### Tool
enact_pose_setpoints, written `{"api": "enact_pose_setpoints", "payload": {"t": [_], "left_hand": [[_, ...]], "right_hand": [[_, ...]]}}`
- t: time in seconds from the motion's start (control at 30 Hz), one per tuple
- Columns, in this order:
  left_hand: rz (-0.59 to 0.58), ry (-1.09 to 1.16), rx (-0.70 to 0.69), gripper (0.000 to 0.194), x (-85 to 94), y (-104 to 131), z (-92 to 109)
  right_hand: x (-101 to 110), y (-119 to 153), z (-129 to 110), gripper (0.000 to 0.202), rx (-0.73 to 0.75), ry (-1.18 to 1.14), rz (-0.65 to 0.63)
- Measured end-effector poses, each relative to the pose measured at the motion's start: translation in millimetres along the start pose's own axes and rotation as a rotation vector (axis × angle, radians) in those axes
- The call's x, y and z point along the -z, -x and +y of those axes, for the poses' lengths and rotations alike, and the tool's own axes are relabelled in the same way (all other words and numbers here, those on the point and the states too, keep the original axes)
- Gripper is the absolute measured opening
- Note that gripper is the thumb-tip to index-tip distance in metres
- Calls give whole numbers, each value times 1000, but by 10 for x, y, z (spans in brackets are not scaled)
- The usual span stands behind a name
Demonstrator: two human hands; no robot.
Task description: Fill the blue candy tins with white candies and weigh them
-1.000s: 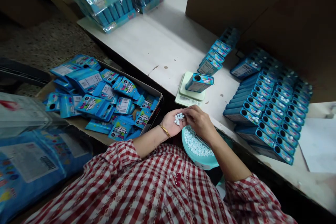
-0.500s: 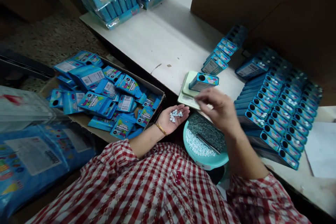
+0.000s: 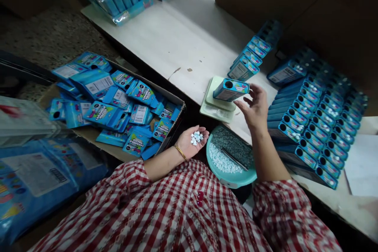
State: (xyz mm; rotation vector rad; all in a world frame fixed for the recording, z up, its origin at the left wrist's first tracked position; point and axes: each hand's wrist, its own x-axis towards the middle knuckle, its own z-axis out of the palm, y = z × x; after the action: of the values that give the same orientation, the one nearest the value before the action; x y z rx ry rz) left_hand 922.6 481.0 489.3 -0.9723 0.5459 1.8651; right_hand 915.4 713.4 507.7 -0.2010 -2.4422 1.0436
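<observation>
My left hand is palm up and cupped, with several small white and pale blue candies lying in it. A blue box with a round dark hole in its top stands on a pale green scale. My right hand is at the right end of that box, thumb and fingers apart, with nothing visible between them; whether a fingertip touches the box is unclear. Below the scale, a turquoise tub holds candies and a dark rod.
A carton of blue packets stands at left. Rows of blue boxes fill the right side of the white table, with a shorter row behind the scale. Wrapped packs sit at the back left.
My right hand has moved right and slightly up, from in front of the scale to the box's right end, and its fingers have spread. My left hand has drawn slightly back and cupped more.
</observation>
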Motion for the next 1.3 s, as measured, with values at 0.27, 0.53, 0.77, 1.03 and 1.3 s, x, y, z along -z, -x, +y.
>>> {"api": "enact_pose_setpoints", "payload": {"t": [0.27,0.53,0.77,1.03,1.3], "left_hand": [[34,20,-95,24,60,-39,179],[-117,-64,-44,29,-61,-146,-174],[-154,-190,108,27,-15,-525,-986],[-188,-324,143,26,172,-688,-1666],[-136,-355,121,22,273,-649,-1708]], "right_hand": [[-360,-176,221,48,-1,-136,-1],[420,779,-547,40,160,362,-135],[669,1854,-695,41,210,836,-244],[864,2502,-720,38,132,994,-153],[879,2801,-302,36,-185,463,141]]}}
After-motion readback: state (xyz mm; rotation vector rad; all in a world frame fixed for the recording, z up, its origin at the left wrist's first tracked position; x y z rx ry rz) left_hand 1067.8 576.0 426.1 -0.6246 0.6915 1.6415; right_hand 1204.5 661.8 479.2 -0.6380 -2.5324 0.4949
